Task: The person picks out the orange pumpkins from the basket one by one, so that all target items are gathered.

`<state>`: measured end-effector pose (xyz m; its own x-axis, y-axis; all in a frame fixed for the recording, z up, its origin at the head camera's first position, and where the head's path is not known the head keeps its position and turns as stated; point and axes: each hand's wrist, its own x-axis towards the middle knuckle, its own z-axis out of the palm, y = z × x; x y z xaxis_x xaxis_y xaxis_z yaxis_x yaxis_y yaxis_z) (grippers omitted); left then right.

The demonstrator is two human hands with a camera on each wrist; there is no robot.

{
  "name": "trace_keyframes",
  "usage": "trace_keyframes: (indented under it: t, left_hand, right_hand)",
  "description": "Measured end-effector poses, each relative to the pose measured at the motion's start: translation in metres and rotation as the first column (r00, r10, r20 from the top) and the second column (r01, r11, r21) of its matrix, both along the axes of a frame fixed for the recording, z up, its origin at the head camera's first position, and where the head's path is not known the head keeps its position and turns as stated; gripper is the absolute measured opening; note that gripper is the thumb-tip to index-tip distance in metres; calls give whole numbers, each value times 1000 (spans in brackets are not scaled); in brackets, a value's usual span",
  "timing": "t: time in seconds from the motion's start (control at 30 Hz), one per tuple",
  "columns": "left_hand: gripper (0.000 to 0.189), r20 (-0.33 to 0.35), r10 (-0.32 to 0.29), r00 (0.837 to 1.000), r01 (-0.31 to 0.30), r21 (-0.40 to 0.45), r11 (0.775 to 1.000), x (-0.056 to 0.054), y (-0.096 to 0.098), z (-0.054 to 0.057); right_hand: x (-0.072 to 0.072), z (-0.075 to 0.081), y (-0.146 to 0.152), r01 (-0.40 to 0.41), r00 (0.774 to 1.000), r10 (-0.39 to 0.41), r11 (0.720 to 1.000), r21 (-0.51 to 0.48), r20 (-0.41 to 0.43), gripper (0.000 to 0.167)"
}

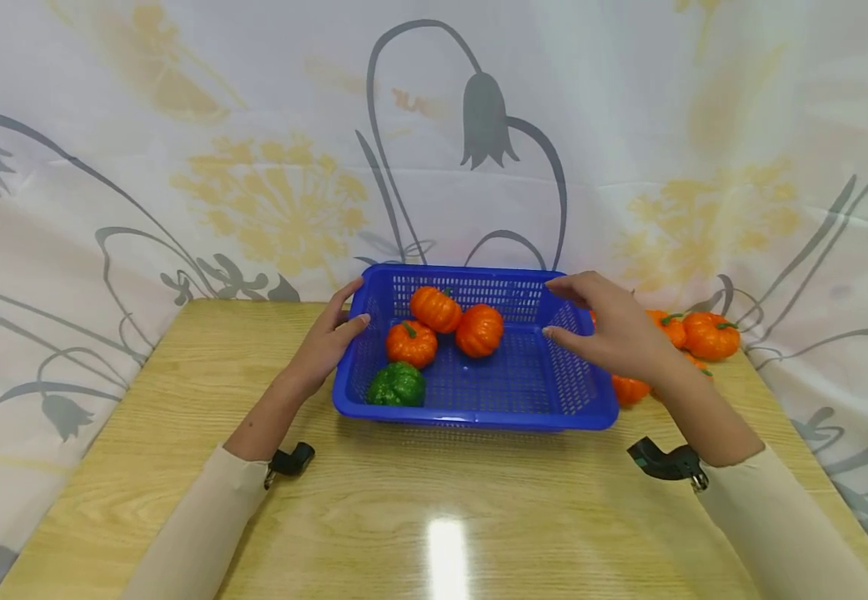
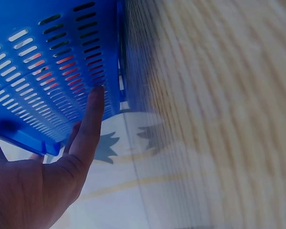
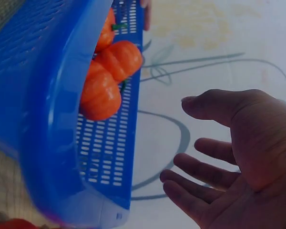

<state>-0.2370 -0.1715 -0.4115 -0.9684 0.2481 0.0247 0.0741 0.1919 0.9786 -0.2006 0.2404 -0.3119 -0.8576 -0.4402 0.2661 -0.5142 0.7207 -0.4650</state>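
A blue plastic basket with slotted walls is in front of me in the head view. Inside it are three small orange pumpkins and a green one in the near left corner. My left hand holds the basket's left end, its thumb over the rim and its fingers against the outer wall. In the left wrist view one finger lies along the slots. My right hand is over the right end, thumb and fingers spread, holding nothing. The right wrist view shows its fingers apart from the rim.
Several more orange pumpkins lie on the wooden table to the right of the basket, partly hidden by my right hand and forearm. A flower-patterned cloth hangs behind the table and along its sides.
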Motion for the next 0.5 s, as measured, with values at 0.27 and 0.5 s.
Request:
trace_keyframes:
  t: [0.27, 0.5]
  left_hand:
    - [65, -1, 0, 1000, 0, 7, 1000, 1, 0, 2]
    - [65, -4, 10, 1000, -10, 3, 1000, 1, 0, 1]
  right_hand:
    - [-18, 0, -21, -16, 998, 13, 999, 42, 69, 59]
    - [-36, -9, -37, -51, 991, 48, 998, 25, 122, 63]
